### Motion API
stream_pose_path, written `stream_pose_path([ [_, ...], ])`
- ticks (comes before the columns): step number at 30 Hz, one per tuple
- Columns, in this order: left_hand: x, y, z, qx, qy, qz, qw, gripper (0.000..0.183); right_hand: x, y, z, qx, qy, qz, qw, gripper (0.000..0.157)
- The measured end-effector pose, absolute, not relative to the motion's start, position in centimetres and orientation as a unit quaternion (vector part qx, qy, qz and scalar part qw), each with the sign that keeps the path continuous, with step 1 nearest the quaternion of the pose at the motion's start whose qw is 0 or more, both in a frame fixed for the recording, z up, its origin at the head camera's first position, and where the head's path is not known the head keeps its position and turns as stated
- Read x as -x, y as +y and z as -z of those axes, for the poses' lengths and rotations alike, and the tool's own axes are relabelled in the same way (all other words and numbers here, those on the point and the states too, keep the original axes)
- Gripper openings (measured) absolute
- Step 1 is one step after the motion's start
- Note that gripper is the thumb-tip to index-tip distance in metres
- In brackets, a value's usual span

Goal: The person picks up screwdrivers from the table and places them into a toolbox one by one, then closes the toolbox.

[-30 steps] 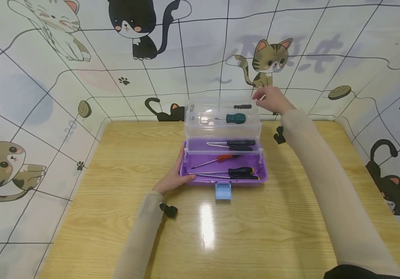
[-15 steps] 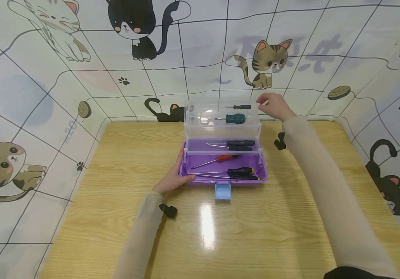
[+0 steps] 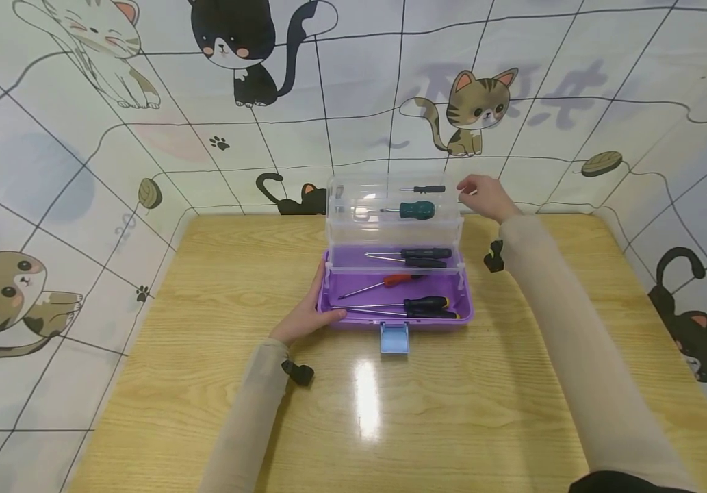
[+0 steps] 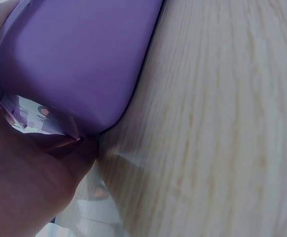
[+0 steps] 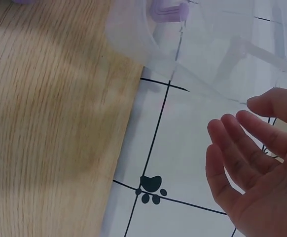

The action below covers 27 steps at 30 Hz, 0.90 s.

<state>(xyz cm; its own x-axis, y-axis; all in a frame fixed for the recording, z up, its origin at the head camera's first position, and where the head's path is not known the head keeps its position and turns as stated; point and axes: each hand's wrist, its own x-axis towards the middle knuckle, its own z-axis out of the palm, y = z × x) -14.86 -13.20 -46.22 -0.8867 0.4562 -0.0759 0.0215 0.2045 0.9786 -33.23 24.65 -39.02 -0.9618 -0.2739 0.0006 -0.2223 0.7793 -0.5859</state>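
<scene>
A purple toolbox [image 3: 469, 309] stands unfolded on the table, its clear trays [image 3: 356, 234] raised at the back. My left hand [image 3: 304, 318] grips its left front corner, thumb over the rim, fingers along the side wall. My right hand [image 3: 489, 197] is beside the upper right end of the trays, fingers loosely bent and holding nothing; in the right wrist view the thumb tip is right at the clear plastic edge [image 5: 197, 89]. A small black screwdriver [image 3: 429, 190] and a green-handled screwdriver [image 3: 417, 210] lie in the upper trays. Below are a red screwdriver [image 3: 396, 279] and several black-handled screwdrivers [image 3: 426, 302].
A light blue latch [image 3: 395, 338] hangs at the toolbox's front. The wood table [image 3: 242, 267] ends at a cat-patterned back wall [image 3: 359, 82], close behind the trays. Similar side walls flank it.
My right hand has drawn down and slightly right, away from the top corner of the clear trays. My left hand and the toolbox have stayed in place.
</scene>
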Motion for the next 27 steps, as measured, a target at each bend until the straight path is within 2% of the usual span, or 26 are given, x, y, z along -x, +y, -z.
stream_pose_path([
  [11,15.0,-13.3,46.7,-0.156,0.746,-0.621,0.183,0.107,33.4,24.9,41.0,0.117,0.931,0.329,0.101,0.047],
  [18,15.2,-13.4,47.2,-0.153,0.746,-0.621,0.184,0.107,33.3,24.6,41.5,0.112,0.919,0.361,0.112,0.051],
  [27,15.3,-13.5,47.2,-0.16,0.745,-0.622,0.181,0.108,33.7,24.2,42.1,0.088,0.864,0.474,0.144,0.058],
])
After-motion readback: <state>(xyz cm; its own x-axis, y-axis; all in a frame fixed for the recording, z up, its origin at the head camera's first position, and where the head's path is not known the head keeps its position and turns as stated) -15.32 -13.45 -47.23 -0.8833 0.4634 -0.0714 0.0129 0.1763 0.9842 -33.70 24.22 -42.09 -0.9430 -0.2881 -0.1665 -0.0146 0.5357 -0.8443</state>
